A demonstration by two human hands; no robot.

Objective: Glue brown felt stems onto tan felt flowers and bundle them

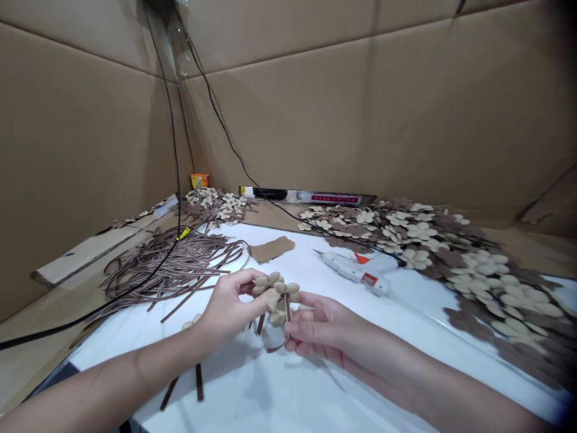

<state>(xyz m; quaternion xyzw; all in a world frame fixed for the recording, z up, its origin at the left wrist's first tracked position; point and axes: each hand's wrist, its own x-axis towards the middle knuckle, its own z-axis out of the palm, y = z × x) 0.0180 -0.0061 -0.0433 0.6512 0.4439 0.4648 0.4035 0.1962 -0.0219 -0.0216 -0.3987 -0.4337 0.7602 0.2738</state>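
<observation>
My left hand (229,305) pinches a small beige felt flower (276,294) from the left, its fingers curled around the petals. My right hand (315,325) comes in from the right, with its fingertips against the flower's lower side. A thin brown strip (287,308) runs through the flower and curves down in a loop under my right fingers. Just beyond my right hand lies a white hot glue gun (356,272) with an orange trigger, its nozzle pointing left. A heap of brown strips (166,269) lies beyond my left hand.
Large heaps of beige and brown flower cut-outs (433,252) spread across the right side, with a smaller heap (214,205) at the back. A brown scrap (270,249) lies on the white board (252,391). Black cables hang across, and cardboard walls (315,108) surround the area.
</observation>
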